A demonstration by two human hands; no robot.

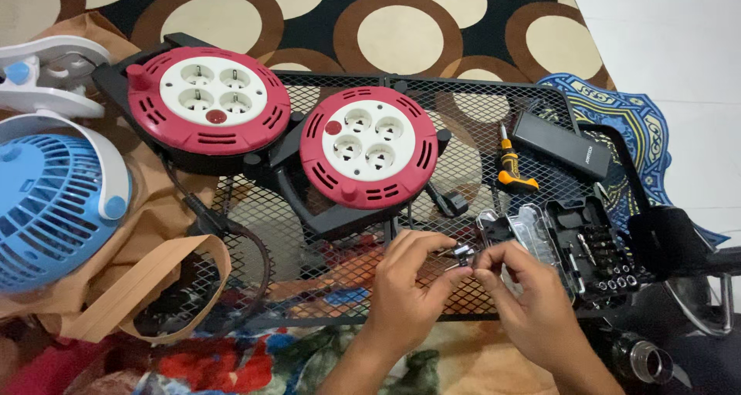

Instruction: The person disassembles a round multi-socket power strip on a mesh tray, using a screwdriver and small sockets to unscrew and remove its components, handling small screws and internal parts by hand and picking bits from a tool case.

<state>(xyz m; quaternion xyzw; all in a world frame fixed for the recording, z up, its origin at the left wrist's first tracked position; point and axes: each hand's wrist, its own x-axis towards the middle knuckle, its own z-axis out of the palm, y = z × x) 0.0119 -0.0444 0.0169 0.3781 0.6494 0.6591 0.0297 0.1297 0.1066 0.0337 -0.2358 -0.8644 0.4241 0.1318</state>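
Here the left hand (407, 275) and right hand (519, 281) meet over the black wire-mesh tabletop (463, 125), both pinching one small black-and-silver metal part (461, 254) between their fingertips. It sits just left of the open black bit set case (593, 248), below the nearer red cable reel (367, 146). An orange-handled screwdriver (509, 163) lies beyond.

small part (461, 254) btwn fingertips, unclear

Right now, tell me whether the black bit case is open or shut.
Open. The bit case lies flat on the mesh table with its clear lid swung left, baring the bits.
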